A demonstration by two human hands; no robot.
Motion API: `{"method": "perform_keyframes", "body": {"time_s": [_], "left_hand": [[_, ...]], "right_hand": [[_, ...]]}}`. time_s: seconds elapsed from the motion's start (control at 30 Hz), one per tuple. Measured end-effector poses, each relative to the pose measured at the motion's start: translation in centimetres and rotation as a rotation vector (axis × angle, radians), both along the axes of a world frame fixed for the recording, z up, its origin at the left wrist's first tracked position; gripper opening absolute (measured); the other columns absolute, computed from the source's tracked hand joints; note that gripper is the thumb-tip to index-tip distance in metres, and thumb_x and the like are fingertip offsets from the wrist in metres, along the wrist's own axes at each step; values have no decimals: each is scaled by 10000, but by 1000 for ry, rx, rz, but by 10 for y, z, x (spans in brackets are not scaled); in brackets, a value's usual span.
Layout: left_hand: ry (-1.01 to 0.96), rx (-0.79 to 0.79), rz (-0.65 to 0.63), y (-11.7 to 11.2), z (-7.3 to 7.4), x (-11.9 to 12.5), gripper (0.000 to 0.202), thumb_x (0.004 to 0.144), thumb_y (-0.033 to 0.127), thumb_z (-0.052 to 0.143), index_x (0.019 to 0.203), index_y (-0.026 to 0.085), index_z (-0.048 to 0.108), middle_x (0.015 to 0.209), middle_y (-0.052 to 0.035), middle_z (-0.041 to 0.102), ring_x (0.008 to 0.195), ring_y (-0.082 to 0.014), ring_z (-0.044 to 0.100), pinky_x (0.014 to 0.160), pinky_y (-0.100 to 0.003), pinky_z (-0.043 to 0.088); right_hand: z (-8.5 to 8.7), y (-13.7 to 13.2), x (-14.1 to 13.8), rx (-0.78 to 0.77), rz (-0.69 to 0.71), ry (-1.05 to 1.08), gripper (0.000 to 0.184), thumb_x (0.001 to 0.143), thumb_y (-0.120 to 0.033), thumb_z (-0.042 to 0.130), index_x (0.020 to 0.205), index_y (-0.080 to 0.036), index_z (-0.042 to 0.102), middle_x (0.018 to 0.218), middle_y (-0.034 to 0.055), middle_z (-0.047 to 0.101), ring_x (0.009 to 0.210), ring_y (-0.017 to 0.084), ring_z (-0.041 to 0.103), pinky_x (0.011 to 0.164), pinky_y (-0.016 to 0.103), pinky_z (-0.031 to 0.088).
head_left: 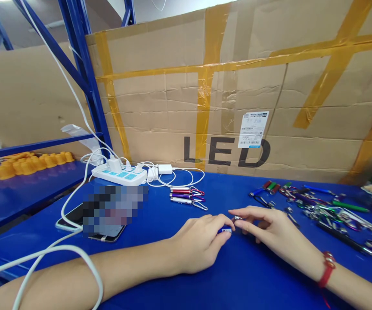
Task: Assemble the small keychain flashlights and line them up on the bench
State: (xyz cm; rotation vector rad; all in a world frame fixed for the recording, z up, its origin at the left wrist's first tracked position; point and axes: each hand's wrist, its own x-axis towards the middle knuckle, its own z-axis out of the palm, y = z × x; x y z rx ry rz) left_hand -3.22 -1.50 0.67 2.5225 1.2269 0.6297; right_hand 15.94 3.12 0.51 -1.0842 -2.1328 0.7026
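Left fingers: my left hand (199, 247) pinches a small blue piece (226, 230), its pale face showing between thumb and index finger.
Right fingers: my right hand (270, 226) holds a tiny metallic piece (237, 218) between thumb and index fingertip, the other fingers loosely curled.
Meeting point: the two pieces lie just beside one another, over the blue table (160, 215); whether they touch, I cannot tell.
Good handling: in my judgement, the left pinch should stay firm while the right makes the small, light adjustments; parts this slight could easily slip.
White cable: the cable (71, 247) loops across my left forearm; a sideways sweep might snag it.
Clipped cylinders: a neat row (181, 199) lies beyond my left hand.
Loose pile: mixed cylinders and clips (321, 213) lie beyond my right wrist.
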Motion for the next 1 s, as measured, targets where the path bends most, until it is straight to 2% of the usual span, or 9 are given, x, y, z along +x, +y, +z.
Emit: {"method": "perform_keyframes", "body": {"time_s": [0.27, 0.37, 0.47, 0.57, 0.67, 0.77, 0.9, 1.0], "left_hand": [[12, 29, -19, 0, -2, -1, 214, 933, 226, 339, 1085, 214, 488, 1058, -33, 631, 962, -183, 596, 829, -304, 459], [9, 4, -1, 0, -2, -1, 218, 939, 238, 320, 1086, 219, 481, 1058, -37, 625, 961, -184, 593, 816, -310, 459], [-2, -26, 29, 1, -2, -1, 219, 940, 242, 312, 1087, 218, 474, 995, -35, 630, 888, -177, 603, 763, -293, 465], [-22, -42, 42, 1, -2, -1, 211, 939, 238, 311, 1064, 215, 479, 916, -22, 629, 815, -163, 600, 721, -267, 458], [-43, -51, 63, 1, -2, -1, 199, 933, 243, 320, 1033, 222, 490, 894, -13, 620, 801, -161, 591, 715, -265, 443], [-132, -85, 160, 4, -3, -1, 195, 933, 264, 307, 1034, 241, 472, 826, 7, 605, 763, -156, 585, 699, -269, 431], [-318, -125, 292, 10, -7, -2, 178, 940, 290, 268, 1046, 246, 404, 730, 36, 564, 699, -141, 569, 684, -268, 415], [-359, -173, 267, 12, -10, -1, 150, 938, 299, 284, 1034, 252, 389, 706, 50, 545, 707, -138, 565, 707, -270, 411]], "right_hand": [[-2, -1, 2, 16, 2, 48, 297, 725, -451, 617, 856, -208, 726, 710, 26, 693, 495, 108, 557, 440, 206, 455], [-4, -1, 4, 7, -46, 106, 320, 699, -471, 641, 816, -186, 729, 703, 36, 694, 477, 108, 547, 428, 209, 456], [-3, -2, 4, 49, -96, 159, 329, 657, -493, 672, 728, -175, 723, 716, 48, 697, 468, 110, 540, 419, 217, 452], [-1, -5, 1, 67, -71, 143, 331, 677, -503, 654, 685, -176, 708, 651, 36, 676, 467, 109, 540, 429, 217, 447], [1, -6, -1, 42, -55, 100, 342, 729, -502, 603, 715, -173, 694, 601, 27, 656, 472, 117, 556, 440, 222, 448], [1, -4, -2, 68, -89, 72, 329, 764, -479, 569, 763, -170, 682, 626, 36, 660, 517, 134, 586, 463, 230, 462], [-2, 3, 2, 159, -121, 1, 270, 778, -419, 572, 881, -188, 666, 787, 46, 673, 651, 145, 614, 530, 237, 494], [-5, 4, 4, 192, 21, -113, 347, 791, -400, 565, 1078, -210, 612, 1032, 68, 637, 885, 178, 604, 704, 291, 520]]}}
